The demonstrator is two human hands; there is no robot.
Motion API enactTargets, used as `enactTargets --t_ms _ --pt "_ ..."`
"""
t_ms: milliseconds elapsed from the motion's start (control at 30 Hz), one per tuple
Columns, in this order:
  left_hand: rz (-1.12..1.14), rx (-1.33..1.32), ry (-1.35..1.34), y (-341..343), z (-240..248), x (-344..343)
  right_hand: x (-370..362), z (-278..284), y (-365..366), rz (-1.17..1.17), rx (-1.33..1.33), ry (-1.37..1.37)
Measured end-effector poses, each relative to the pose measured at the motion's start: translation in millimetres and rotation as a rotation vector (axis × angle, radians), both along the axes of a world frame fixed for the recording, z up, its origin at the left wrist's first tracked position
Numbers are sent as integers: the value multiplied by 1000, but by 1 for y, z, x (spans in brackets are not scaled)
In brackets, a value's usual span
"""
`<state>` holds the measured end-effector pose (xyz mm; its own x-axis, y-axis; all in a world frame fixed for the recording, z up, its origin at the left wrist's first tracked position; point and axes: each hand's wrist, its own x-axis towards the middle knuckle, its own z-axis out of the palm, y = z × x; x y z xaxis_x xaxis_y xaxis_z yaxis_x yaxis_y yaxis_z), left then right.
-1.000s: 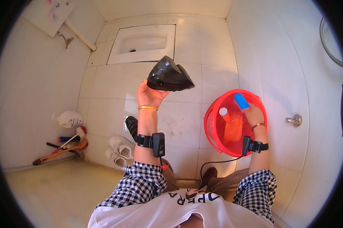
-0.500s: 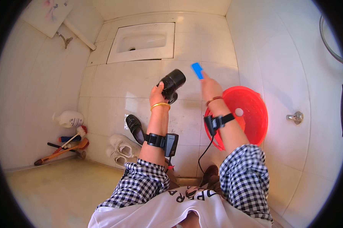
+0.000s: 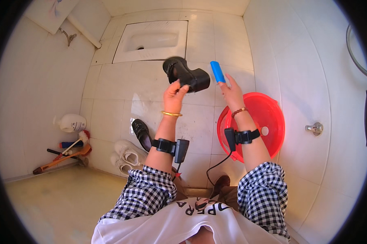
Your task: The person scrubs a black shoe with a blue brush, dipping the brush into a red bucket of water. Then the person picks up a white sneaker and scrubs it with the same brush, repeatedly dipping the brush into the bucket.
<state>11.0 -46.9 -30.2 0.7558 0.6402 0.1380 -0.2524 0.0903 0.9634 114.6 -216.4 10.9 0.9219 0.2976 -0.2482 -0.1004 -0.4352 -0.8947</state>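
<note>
While the left grip [image 3: 173, 99] pinches a black shoe [image 3: 187, 76] upper centre of frame, the right grip [image 3: 233, 98] has a blue block [image 3: 217, 72], maybe a brush; looks like lining up, so next needs their gap closed.

Tiled washroom: squat toilet [image 3: 151, 41] in floor [image 3: 110, 81], wall tap [image 3: 71, 38], grey hose [image 3: 351, 53].

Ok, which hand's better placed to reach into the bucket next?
Probably your right hand: it's nearer the red bucket, its forearm overlapping it in view, though holding the blue oblong tool. Your left hand, farther off, holds the black block-heeled shoe.
</note>
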Motion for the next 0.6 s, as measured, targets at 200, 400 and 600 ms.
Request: enactTargets --t_ms 200,400,600 --pt "16 893 -86 -25 37 6 -19 -17 10 -170 947 886" --pt "-99 944 -104 -32 53 -1 -10 -17 16 -258 1006 855" --pt "-365 -685 -135 -15 43 5 -21 -12 3 -55 1010 461"
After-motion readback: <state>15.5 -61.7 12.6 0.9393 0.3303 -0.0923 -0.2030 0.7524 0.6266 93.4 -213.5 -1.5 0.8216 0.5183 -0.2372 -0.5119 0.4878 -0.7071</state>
